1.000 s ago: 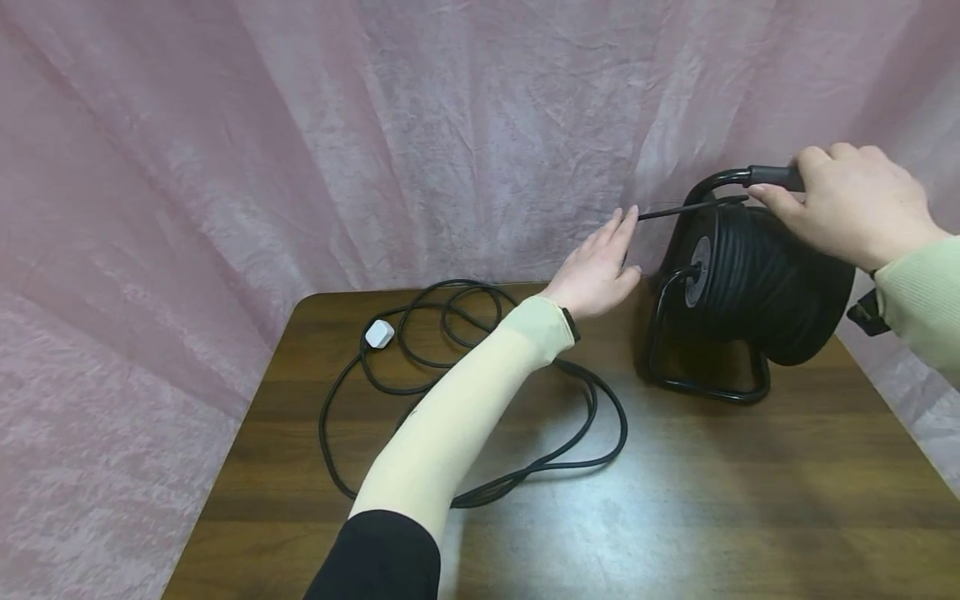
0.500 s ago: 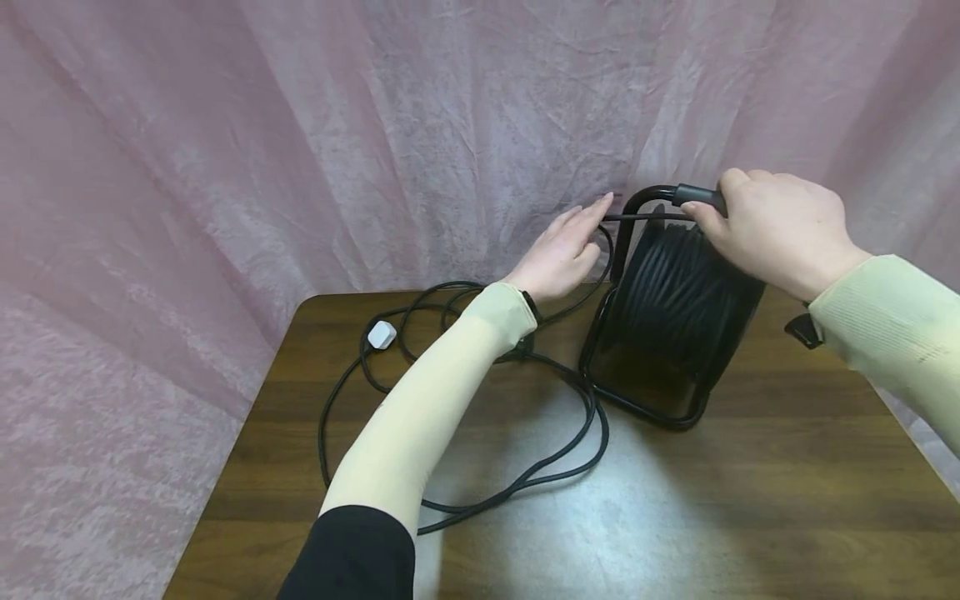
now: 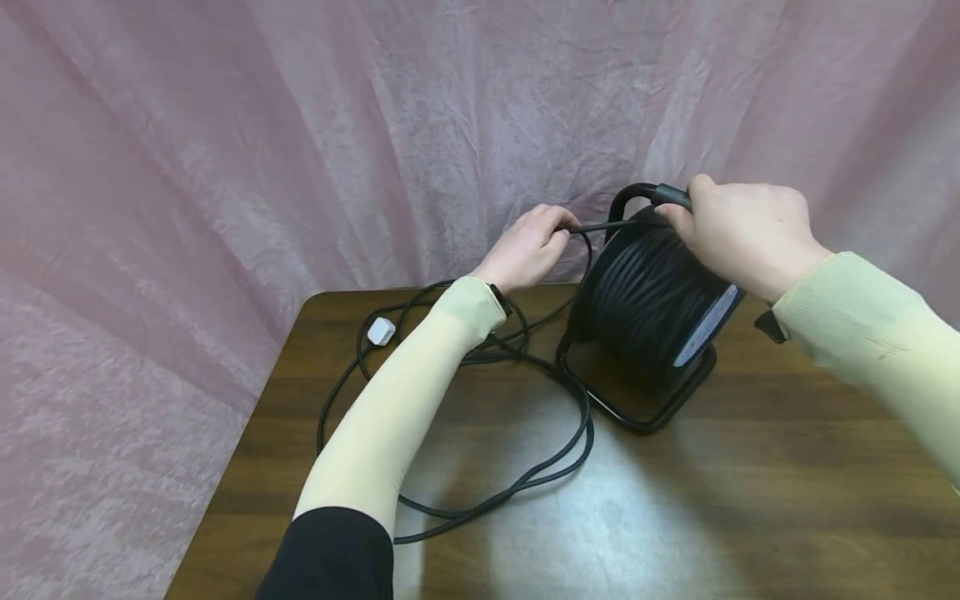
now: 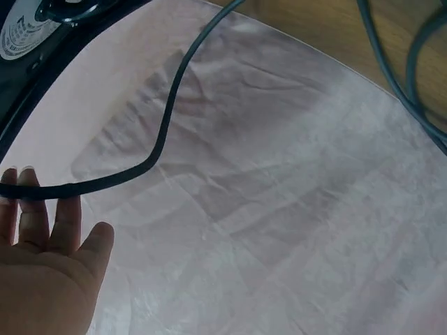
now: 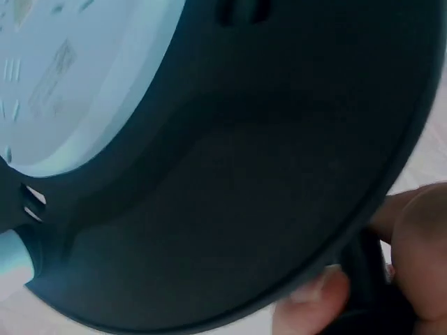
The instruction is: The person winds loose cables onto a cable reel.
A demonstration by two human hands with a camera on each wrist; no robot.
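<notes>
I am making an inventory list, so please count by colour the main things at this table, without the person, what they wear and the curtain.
Black: 2 (cable reel, and loose cable taken as one length)
White: 1 (plug-like piece)
Total: 3

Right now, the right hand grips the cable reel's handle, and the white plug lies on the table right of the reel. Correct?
Wrong side: in the head view the white plug lies on the table left of the cable reel. The right hand does grip its handle.
</notes>
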